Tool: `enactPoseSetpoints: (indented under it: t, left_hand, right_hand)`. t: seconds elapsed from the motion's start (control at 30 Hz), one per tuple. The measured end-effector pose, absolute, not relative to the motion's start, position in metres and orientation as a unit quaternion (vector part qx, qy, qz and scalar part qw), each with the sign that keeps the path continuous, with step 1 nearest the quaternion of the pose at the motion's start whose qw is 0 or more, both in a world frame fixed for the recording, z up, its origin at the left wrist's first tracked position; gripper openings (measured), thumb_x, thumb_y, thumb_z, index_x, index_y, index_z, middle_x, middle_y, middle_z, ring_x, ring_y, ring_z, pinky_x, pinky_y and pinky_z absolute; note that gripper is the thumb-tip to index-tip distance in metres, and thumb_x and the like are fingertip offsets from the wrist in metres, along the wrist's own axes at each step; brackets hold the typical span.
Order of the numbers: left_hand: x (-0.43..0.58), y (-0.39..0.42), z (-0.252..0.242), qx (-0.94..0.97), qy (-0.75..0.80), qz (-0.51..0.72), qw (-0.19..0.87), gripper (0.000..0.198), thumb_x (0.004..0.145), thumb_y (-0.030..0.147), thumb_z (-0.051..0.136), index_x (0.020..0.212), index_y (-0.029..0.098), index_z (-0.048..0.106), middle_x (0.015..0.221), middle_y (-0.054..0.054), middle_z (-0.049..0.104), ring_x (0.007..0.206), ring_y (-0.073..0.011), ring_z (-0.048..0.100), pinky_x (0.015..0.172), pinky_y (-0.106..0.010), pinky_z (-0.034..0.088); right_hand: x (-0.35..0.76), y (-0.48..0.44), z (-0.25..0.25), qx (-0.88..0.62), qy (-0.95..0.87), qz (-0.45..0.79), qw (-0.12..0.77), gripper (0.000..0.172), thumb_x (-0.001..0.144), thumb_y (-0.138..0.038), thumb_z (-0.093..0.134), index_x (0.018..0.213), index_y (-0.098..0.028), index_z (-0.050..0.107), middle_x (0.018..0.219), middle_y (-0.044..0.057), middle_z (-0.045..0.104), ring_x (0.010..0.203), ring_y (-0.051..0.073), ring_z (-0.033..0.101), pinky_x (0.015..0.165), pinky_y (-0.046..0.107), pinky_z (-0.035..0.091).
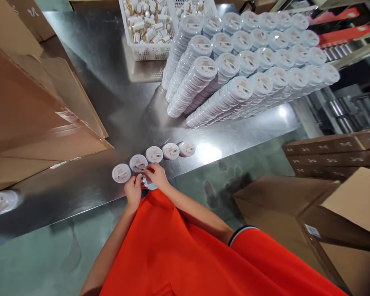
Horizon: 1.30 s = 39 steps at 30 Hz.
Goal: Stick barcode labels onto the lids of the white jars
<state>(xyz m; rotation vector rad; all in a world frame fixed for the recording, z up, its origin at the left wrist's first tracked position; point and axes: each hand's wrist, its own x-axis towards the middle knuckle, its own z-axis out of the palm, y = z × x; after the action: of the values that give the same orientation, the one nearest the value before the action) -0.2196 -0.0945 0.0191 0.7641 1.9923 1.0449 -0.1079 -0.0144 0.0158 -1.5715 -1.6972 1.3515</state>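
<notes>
A row of several round white jars (154,155) with printed labels on their tops stands near the table's front edge. My left hand (133,190) is closed, pinching a small white printed strip (144,181) beside the leftmost jars. Over the near rim of the second jar from the left (138,163), the fingers of my right hand (157,175) are pinched together. Whatever lies between those right fingertips is too small to make out. Both hands are close together at the table edge.
Tall stacks of similar white jars (206,68) fill the back right of the metal table (111,102). Behind stands a white basket (151,53) of small bottles. A large cardboard box (33,111) occupies the left, near another white jar (1,202). Open cartons (271,205) lie right.
</notes>
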Motion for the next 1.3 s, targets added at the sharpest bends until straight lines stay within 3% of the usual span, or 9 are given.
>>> enactPoseSetpoints:
  t: [0.07, 0.13, 0.2, 0.27, 0.63, 1.03, 1.3]
  left_hand:
    - [-0.223, -0.096, 0.017, 0.367, 0.786, 0.376, 0.326, 0.038, 0.088, 0.045, 0.055, 0.059, 0.021, 0.058, 0.065, -0.005, 0.070, 0.075, -0.0220, 0.070, 0.072, -0.033, 0.056]
    - [-0.225, -0.095, 0.016, 0.469, 0.768, 0.333, 0.282, 0.031, 0.089, 0.034, 0.056, 0.061, 0.021, 0.061, 0.091, -0.010, 0.077, 0.099, -0.0259, 0.070, 0.092, -0.041, 0.053]
    - [-0.227, -0.094, 0.014, 0.566, 0.739, 0.273, 0.245, 0.025, 0.088, 0.024, 0.056, 0.064, 0.021, 0.063, 0.116, -0.012, 0.073, 0.120, -0.0294, 0.062, 0.108, -0.049, 0.042]
    - [-0.228, -0.092, 0.013, 0.619, 0.722, 0.216, 0.222, 0.025, 0.088, 0.020, 0.056, 0.064, 0.021, 0.063, 0.127, -0.013, 0.068, 0.128, -0.0313, 0.056, 0.114, -0.054, 0.034]
    - [-0.231, -0.087, 0.015, 0.646, 0.718, 0.137, 0.220, 0.027, 0.089, 0.019, 0.053, 0.064, 0.020, 0.062, 0.130, -0.015, 0.066, 0.129, -0.0309, 0.056, 0.116, -0.058, 0.030]
    - [-0.228, -0.087, 0.012, 0.604, 0.723, 0.229, 0.246, 0.022, 0.081, 0.011, 0.059, 0.063, 0.021, 0.063, 0.121, -0.012, 0.071, 0.125, -0.0346, 0.058, 0.116, -0.064, 0.026]
    - [-0.228, -0.084, 0.009, 0.583, 0.734, 0.241, 0.253, 0.023, 0.084, 0.019, 0.058, 0.061, 0.022, 0.061, 0.118, -0.014, 0.072, 0.122, -0.0336, 0.061, 0.118, -0.062, 0.023]
  right_hand:
    - [-0.109, -0.005, 0.012, -0.610, -0.621, 0.449, 0.204, 0.014, 0.083, -0.030, 0.062, 0.081, -0.019, 0.069, 0.085, 0.003, 0.061, 0.079, 0.016, 0.055, 0.076, 0.027, 0.042]
    - [-0.113, 0.004, 0.010, -0.637, -0.630, 0.413, 0.164, 0.015, 0.084, -0.031, 0.062, 0.083, -0.019, 0.071, 0.091, 0.005, 0.062, 0.085, 0.018, 0.055, 0.078, 0.028, 0.041]
    - [-0.118, 0.011, 0.010, -0.653, -0.634, 0.396, 0.120, 0.015, 0.085, -0.031, 0.062, 0.087, -0.021, 0.073, 0.097, 0.005, 0.063, 0.091, 0.019, 0.055, 0.080, 0.029, 0.040]
    - [-0.125, 0.014, 0.012, -0.669, -0.627, 0.391, 0.079, 0.016, 0.086, -0.032, 0.061, 0.091, -0.022, 0.074, 0.102, 0.006, 0.063, 0.096, 0.021, 0.054, 0.082, 0.031, 0.039]
    - [-0.139, 0.013, 0.026, -0.681, -0.645, 0.346, -0.025, 0.022, 0.090, -0.035, 0.057, 0.097, -0.022, 0.072, 0.119, 0.010, 0.059, 0.111, 0.028, 0.049, 0.088, 0.037, 0.037]
    - [-0.141, 0.023, 0.024, -0.637, -0.717, 0.283, -0.004, 0.025, 0.088, -0.038, 0.065, 0.096, -0.015, 0.069, 0.111, 0.022, 0.064, 0.102, 0.033, 0.061, 0.090, 0.046, 0.039]
    - [-0.134, 0.034, 0.021, -0.621, -0.715, 0.320, 0.026, 0.009, 0.088, -0.019, 0.061, 0.087, -0.016, 0.070, 0.101, 0.014, 0.070, 0.092, 0.024, 0.065, 0.084, 0.037, 0.043]
